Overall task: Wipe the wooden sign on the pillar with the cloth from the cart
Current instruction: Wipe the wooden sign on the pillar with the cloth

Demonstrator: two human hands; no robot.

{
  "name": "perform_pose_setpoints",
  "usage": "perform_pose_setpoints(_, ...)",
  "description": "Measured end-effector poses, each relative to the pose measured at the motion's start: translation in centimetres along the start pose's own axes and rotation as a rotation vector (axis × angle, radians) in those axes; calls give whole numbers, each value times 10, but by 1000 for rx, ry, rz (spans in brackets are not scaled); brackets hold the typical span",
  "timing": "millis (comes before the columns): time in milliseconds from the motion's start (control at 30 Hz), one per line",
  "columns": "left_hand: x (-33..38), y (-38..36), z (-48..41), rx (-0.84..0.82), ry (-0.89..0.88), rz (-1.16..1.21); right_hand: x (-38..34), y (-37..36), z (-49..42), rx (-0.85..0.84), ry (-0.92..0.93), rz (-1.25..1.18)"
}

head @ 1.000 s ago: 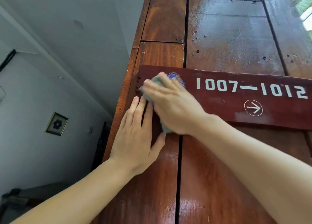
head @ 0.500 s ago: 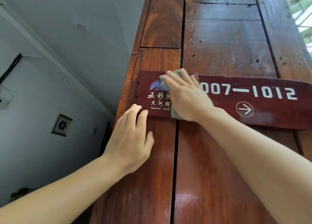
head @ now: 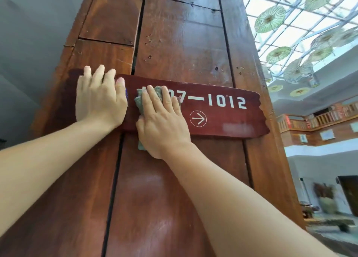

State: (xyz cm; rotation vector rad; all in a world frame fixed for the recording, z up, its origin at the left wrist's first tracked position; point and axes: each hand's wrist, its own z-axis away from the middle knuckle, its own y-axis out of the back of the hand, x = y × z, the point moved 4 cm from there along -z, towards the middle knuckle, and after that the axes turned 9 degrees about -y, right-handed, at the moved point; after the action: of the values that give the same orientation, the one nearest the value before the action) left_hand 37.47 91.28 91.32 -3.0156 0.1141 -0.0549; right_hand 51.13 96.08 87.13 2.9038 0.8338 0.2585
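- The wooden sign hangs across the front of the pillar, a dark red board with white numbers ending in 1012 and a circled arrow beneath them
- The right hand lies flat on the sign with its fingers spread, pressing the grey-green cloth against the board; the cloth peeks out above the fingertips, along the thumb side, and below the sign's lower edge near the heel of the hand
- That hand does not pinch the cloth: the grip is an open palm bearing down, and the cloth covers the first digits of the number row
- The left hand is also open and flat, fingers together, resting on the sign's left end with the fingertips reaching over its top edge; it looks to be steadying the board
- No cart is in sight from here
- By my reckoning the wiping itself is under way, somewhere about the middle of the board
- The stretch to the right, with the numbers, the arrow and the ragged end, seems to lie ahead of the cloth
- The next pass would want steady flat pressure carried rightward along the lettering, and the left hand kept firm so the board does not shift on the pillar
- The part under the left hand would want that hand lifted away
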Motion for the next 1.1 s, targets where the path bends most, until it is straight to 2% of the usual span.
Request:
perform_pose_setpoints(100,0,-3,4,-40,-34,-102,62,13,3,16,-107,51)
perform_pose_setpoints(267,1,-10,4,-106,-51,-244,196,45,18,-17,-448,85)
perform_pose_setpoints(367,2,-11,3,-108,-54,-263,217,47,20,-24,-646,120)
perform_pose_setpoints(433,2,-11,3,-106,-54,-269,192,42,14,20,-689,156)
perform_pose_setpoints(500,2,-12,4,-103,-56,-274,144,31,6,72,-566,157)
perform_pose_setpoints(667,-5,-13,3,-69,-105,-241,10,-3,2,94,-52,63)
perform_pose_setpoints(767,-7,-15,2,-26,-154,-210,1,-3,3,88,195,131)
perform_pose_setpoints(833,-10,-16,1,-4,-163,-217,25,5,-2,37,298,184)
perform_pose_setpoints(900,-9,-17,1,19,-174,-231,68,15,-13,12,199,146)
perform_pose_setpoints(1033,-6,-15,4,-26,-140,-276,160,36,-36,52,-364,35)
perform_pose_setpoints(1100,-3,-15,5,-44,-119,-290,177,41,-44,51,-583,28)
